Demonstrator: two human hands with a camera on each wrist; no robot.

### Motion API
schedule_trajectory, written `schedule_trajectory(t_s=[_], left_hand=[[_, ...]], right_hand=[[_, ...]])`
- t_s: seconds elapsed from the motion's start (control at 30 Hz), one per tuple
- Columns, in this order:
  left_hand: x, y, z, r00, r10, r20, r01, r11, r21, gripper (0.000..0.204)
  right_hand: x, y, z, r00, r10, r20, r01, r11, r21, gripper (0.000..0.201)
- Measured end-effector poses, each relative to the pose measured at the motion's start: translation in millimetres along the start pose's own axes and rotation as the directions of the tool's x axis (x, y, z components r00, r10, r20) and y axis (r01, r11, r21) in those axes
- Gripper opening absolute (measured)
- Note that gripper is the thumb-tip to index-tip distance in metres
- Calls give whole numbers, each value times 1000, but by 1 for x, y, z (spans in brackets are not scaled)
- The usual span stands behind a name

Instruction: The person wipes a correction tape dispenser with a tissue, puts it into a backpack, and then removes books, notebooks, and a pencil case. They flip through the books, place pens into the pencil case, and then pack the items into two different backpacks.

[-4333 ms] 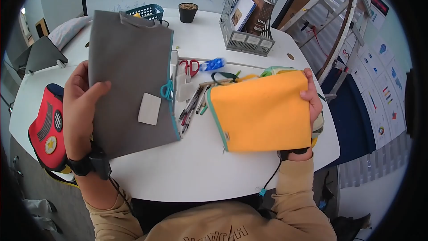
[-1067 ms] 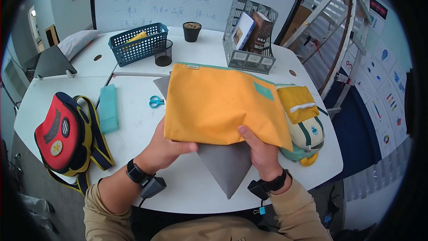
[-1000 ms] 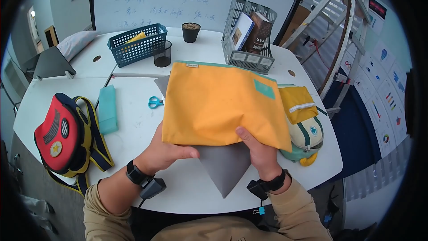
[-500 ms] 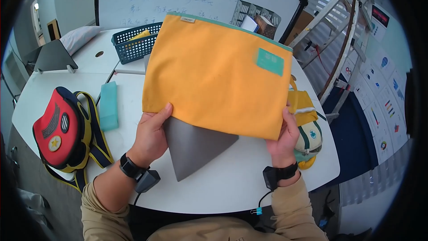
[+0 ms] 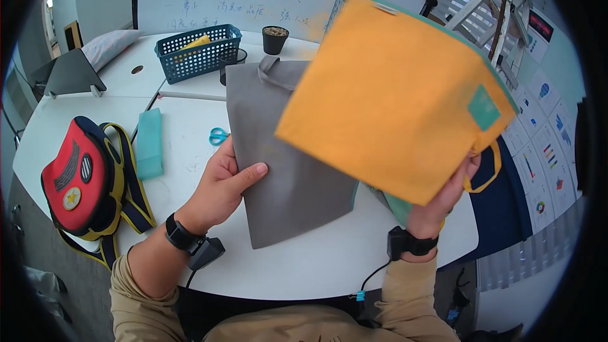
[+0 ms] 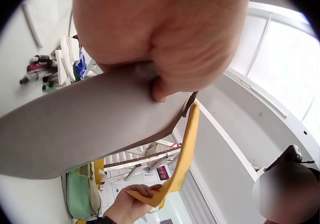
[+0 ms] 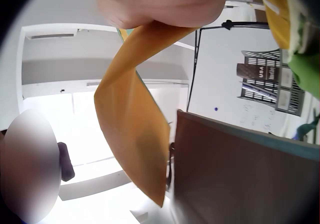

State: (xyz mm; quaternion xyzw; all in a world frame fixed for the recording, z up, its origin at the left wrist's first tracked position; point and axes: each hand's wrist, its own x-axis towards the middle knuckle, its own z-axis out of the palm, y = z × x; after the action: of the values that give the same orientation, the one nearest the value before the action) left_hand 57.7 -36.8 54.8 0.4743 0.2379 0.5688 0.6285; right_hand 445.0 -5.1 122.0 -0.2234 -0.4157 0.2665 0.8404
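Observation:
My left hand (image 5: 218, 183) grips the lower left side of a flat grey fabric bag (image 5: 278, 190), thumb across its front. A loop handle shows at the bag's top edge, and its upper right part is hidden. In front of it, tilted up to the right, is a yellow-orange fabric bag (image 5: 392, 101) with green trim, a green patch and a yellow loop handle. My right hand (image 5: 437, 206) holds this yellow bag by its lower right corner; most of the fingers are behind it. The right wrist view shows the yellow bag (image 7: 125, 109) bending down from the hand.
A red backpack (image 5: 79, 177) and a teal folded pouch (image 5: 150, 145) lie left, near blue-handled scissors (image 5: 218, 136). A blue-green basket (image 5: 199, 57) and potted plant (image 5: 275, 41) stand behind. Pens (image 6: 40, 66) and a pale green backpack (image 6: 79, 194) show in the left wrist view.
Earlier the hands held the two bags apart, then the yellow one in front of the grey. Now my right hand has swung the yellow bag up and right, uncovering more grey; my left hand holds only the grey.

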Motion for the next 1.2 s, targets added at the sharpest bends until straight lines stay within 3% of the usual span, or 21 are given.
schedule_trajectory(t_s=[0.27,0.33,0.37,0.47,0.6,0.7,0.73,0.87,0.93,1.03,1.1,1.17,1.2], left_hand=[[6,-1,2,999,8,-40,-7,1000,29,58],[6,0,3,999,-4,-39,5,1000,14,57],[6,-2,1,999,-8,-35,8,1000,2,57],[7,-4,-3,999,-12,-31,11,1000,-26,56],[5,1,3,998,-16,-61,12,998,-60,52],[5,1,4,998,-5,-67,0,997,-76,53],[6,0,2,998,4,-70,-10,997,-77,54],[5,4,1,998,-3,-67,-3,997,-80,57],[4,5,3,999,-1,-52,-4,996,-95,56],[2,6,3,999,-13,-35,9,994,-106,57],[-1,4,1,1000,-14,5,14,991,-136,57],[-4,1,-5,999,-27,45,35,984,-173,56],[-6,-4,-13,997,-39,64,51,979,-195,56]], right_hand=[[29,-36,-11,991,-20,131,23,1000,-15,37],[39,-47,-19,971,22,239,-34,998,45,37],[42,-52,-21,955,40,294,-64,995,72,37],[50,-81,6,895,42,443,10,994,-113,32],[80,-89,34,721,240,650,-134,969,-208,24],[98,-93,60,590,314,744,-114,944,-308,27],[95,-99,70,632,251,733,-71,961,-267,26],[90,-125,95,669,122,733,-92,992,-82,25],[93,-134,104,589,175,789,-90,984,-151,25],[83,-136,125,546,196,815,172,925,-338,27],[87,-123,138,432,268,861,399,799,-449,29],[74,-91,151,366,261,893,490,762,-424,31],[67,-81,157,352,334,874,473,743,-474,29]])
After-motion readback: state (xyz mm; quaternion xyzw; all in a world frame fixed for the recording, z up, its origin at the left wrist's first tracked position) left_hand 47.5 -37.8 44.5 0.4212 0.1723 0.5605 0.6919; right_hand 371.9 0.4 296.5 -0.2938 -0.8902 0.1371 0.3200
